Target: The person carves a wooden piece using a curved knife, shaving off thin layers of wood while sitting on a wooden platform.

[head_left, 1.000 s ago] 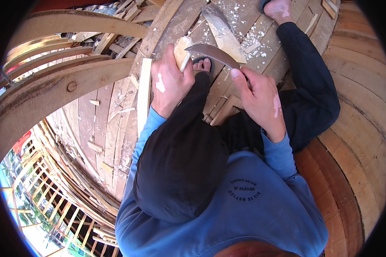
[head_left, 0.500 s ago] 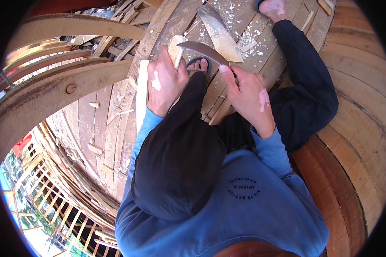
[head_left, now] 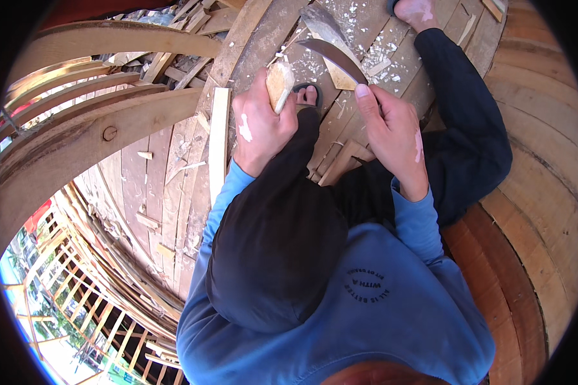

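Observation:
My left hand (head_left: 260, 131) is closed round a short, pale piece of wood (head_left: 279, 83), whose cut end stands up out of the fist. In my right hand (head_left: 395, 131) is a knife with a dark curved blade (head_left: 337, 56); its handle is mostly hidden in the fingers, and the thumb lies along the base of the blade. The blade's tip points left, above the wood piece and apart from it. A thin pale sliver (head_left: 290, 49) shows between the tip and the wood; I cannot tell whether it touches either.
White chips (head_left: 382, 54) litter the plank floor (head_left: 250, 54) around a flat board (head_left: 340, 76). A pale strip of wood (head_left: 219, 138) lies beside my left forearm. Curved timber ribs (head_left: 96, 131) rise at left, and a planked wall (head_left: 545, 179) bends along the right. My sandalled foot (head_left: 308, 96) is just beyond my left hand.
The knife has moved up and to the right, off the wood piece. My left hand has shifted slightly right, and the wood piece is turned to show a broader cut face.

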`<state>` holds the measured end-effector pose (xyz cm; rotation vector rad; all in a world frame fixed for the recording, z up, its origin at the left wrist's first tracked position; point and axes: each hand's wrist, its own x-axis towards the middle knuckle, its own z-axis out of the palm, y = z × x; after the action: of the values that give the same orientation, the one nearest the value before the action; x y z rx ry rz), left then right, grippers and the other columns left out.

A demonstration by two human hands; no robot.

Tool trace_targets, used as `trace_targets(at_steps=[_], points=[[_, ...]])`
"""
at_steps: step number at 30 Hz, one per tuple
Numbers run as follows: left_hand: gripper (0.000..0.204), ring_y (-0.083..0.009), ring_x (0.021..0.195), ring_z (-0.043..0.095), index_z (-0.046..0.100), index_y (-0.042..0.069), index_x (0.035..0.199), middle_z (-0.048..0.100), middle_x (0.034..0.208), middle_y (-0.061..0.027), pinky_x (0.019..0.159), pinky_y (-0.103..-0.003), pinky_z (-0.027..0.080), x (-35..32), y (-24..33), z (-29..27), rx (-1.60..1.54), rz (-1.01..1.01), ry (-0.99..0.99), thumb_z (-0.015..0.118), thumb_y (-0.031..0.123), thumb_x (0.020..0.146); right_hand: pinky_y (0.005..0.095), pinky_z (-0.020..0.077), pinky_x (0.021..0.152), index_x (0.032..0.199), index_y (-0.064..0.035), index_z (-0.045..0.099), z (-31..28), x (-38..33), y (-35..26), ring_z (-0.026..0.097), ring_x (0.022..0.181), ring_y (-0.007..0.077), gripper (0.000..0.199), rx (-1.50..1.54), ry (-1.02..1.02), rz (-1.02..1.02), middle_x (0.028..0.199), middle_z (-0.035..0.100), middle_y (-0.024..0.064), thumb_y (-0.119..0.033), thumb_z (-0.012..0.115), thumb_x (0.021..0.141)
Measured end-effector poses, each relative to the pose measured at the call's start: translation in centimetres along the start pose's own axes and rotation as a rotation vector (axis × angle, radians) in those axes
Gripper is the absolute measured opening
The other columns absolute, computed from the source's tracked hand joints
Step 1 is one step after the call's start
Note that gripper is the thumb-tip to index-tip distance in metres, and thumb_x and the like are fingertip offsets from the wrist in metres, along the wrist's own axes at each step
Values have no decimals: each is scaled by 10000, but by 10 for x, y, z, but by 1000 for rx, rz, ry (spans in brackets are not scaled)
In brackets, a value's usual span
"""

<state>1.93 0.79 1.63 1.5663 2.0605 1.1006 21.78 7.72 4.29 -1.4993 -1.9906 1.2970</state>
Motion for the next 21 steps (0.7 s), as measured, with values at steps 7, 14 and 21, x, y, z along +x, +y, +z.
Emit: trace_targets(at_steps=[7, 14, 21], points=[[209, -371, 606, 685, 646, -15, 1091, 653, 689, -205, 565, -393, 504, -2, -4, 2, -5, 43, 53, 632, 23, 886, 460, 401, 527, 813, 11, 607, -3, -20, -9, 559, 549, 434, 423, 6, -96, -31, 595, 512, 229, -352, 590, 1029], [301, -426, 696, 699, 570, -56, 1064, 661, 721, -250, 595, -441, 540, -2, -8, -1, 84, 58, 1, 683, 38, 802, 514, 427, 574, 811, 3, 608, -2, -27, -13, 588, 606, 463, 407, -30, -85, -36, 635, 553, 257, -338, 581, 1032], [325, -448, 702, 689, 557, -69, 1103, 657, 731, -267, 617, -468, 539, -2, -12, 0, 133, -2, -111, 673, 42, 820, 527, 479, 671, 881, 7, 683, 11, -12, -18, 622, 665, 462, 417, -55, -50, -1, 673, 615, 250, -345, 531, 1044]])
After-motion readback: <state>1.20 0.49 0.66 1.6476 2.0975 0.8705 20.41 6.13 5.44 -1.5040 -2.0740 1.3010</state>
